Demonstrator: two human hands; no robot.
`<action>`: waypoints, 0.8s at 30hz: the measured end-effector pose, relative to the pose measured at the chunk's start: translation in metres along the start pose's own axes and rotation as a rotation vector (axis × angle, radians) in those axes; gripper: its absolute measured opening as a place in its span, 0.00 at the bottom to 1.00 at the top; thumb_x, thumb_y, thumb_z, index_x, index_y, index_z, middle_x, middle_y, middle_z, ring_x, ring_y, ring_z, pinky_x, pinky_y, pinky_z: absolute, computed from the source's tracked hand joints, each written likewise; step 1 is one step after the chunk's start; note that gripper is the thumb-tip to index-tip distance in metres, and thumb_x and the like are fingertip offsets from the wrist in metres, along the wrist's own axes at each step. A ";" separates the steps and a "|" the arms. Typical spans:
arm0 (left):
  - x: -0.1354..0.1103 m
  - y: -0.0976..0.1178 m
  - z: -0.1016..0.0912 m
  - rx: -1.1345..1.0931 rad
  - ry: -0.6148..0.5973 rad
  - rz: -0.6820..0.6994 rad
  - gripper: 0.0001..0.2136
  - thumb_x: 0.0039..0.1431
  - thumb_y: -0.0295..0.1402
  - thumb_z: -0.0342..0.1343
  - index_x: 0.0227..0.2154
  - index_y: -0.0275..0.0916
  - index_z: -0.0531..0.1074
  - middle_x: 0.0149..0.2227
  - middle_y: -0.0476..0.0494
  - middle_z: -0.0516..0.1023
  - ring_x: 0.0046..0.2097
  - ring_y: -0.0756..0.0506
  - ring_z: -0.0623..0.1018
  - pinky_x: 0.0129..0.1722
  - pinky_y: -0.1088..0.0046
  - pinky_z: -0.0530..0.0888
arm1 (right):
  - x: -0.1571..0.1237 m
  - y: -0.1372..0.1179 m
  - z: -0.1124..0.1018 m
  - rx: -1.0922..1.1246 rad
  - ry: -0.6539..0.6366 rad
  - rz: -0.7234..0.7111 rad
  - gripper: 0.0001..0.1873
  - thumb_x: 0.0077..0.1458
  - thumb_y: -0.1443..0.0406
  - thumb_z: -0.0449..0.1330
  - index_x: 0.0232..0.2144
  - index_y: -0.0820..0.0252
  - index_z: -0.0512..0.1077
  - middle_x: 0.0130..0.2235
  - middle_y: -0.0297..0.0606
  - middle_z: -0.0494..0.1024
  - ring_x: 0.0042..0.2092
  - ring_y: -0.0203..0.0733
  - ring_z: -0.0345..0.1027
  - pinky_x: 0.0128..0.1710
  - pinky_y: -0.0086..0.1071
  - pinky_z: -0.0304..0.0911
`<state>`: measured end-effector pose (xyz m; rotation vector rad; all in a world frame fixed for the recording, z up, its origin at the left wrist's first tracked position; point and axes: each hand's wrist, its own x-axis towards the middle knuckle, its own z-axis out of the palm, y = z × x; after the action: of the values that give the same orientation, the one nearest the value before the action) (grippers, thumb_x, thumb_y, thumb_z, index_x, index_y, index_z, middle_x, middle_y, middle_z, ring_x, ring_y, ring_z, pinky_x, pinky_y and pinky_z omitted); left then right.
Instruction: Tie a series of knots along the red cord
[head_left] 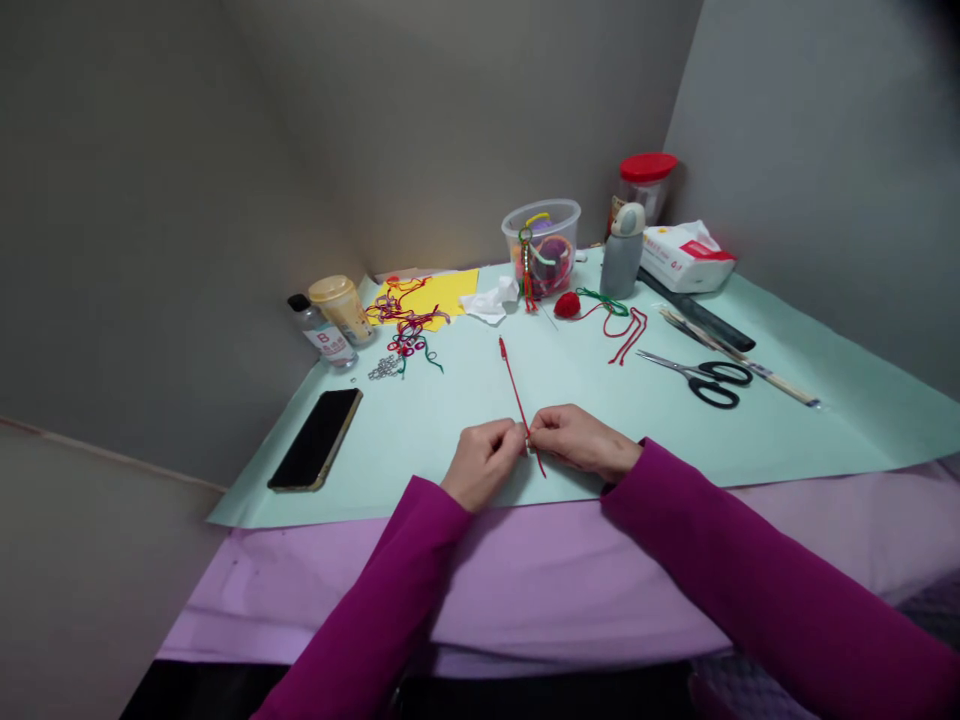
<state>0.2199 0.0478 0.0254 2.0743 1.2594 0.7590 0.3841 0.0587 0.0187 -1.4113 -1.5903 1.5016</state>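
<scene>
A thin red cord (513,380) runs across the pale green sheet, from a thicker looped or knotted end at the back to a loose tail between my hands. My left hand (484,462) is closed, thumb and fingertips pinched at the cord's near part. From the other side my right hand (579,438) pinches the same spot, its fingertips almost touching the left ones. Something small and pale shows between the fingertips, too small to name. Scissors (694,375) with black handles lie to the right of my right hand, blades slightly apart.
A black phone (315,440) lies at left, near a small bottle (324,335) and a yellow-lidded jar (341,308). Tangled cords (409,315) cover part of a yellow sheet (457,290). Behind stand a clear tub (541,245), a grey bottle (621,262) and a tissue pack (686,262).
</scene>
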 end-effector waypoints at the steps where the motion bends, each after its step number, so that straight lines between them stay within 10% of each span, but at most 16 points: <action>1: 0.001 0.000 0.000 -0.026 0.057 -0.055 0.16 0.60 0.36 0.42 0.21 0.36 0.67 0.19 0.53 0.64 0.23 0.54 0.63 0.25 0.79 0.60 | -0.001 0.000 0.000 0.006 -0.004 0.002 0.04 0.46 0.66 0.54 0.22 0.60 0.64 0.13 0.23 0.56 0.16 0.28 0.45 0.14 0.25 0.40; 6: 0.002 -0.002 0.000 -0.150 0.035 -0.234 0.13 0.59 0.40 0.43 0.30 0.38 0.68 0.23 0.53 0.71 0.16 0.55 0.64 0.19 0.79 0.61 | -0.004 -0.004 0.001 0.007 0.011 -0.007 0.04 0.46 0.67 0.54 0.22 0.60 0.64 0.14 0.23 0.56 0.16 0.27 0.44 0.14 0.24 0.40; 24: 0.005 -0.007 -0.007 -0.016 -0.198 -0.104 0.10 0.57 0.32 0.42 0.26 0.38 0.67 0.24 0.52 0.71 0.21 0.54 0.62 0.24 0.78 0.60 | -0.002 -0.002 0.002 -0.113 0.034 -0.065 0.05 0.47 0.65 0.53 0.22 0.60 0.64 0.14 0.23 0.56 0.17 0.29 0.46 0.18 0.26 0.43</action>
<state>0.2128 0.0563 0.0259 1.9992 1.2354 0.5014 0.3827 0.0568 0.0202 -1.4236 -1.7073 1.3629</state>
